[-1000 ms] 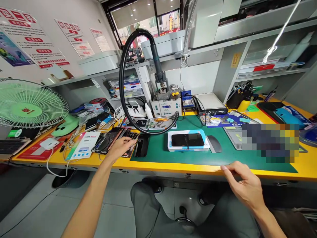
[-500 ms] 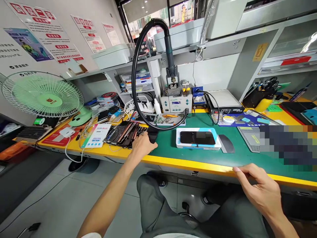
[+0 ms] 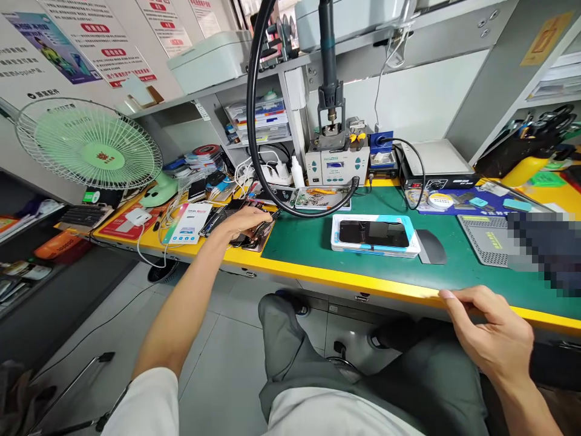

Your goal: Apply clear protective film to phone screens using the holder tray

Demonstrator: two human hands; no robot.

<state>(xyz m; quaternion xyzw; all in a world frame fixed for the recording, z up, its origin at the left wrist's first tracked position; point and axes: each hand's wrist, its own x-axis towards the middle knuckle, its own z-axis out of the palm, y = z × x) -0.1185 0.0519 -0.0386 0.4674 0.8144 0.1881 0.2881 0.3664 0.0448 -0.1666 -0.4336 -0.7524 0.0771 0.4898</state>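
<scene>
Beneath the fingers of the left hand lies a pile of dark phone parts, spread on both sides of the hand at the left end of the green mat. The parts overlap, and most slant, their long axes running from near left to far right. That hand is laid palm down across them, fingertips toward the right; whether the fingers are clamped on a piece I cannot tell, since the hand itself hides the contact.

Right of those fingertips, well apart from them, a phone rests flat on a white and blue box, dark screen up. Its long axis goes left to right, nearly along the bench's front edge, one short end toward the left fingers — which end is the top is too small to tell.

Farther right and nearer the person is the right hand, thumb and forefinger pointing left at the yellow bench edge. The two tips sit close together, the other fingers curled under — whether they touch, or pinch anything, cannot be seen.

Just beyond the left fingertips, a black hose loops down; left of the wrist lies a white leaflet.
</scene>
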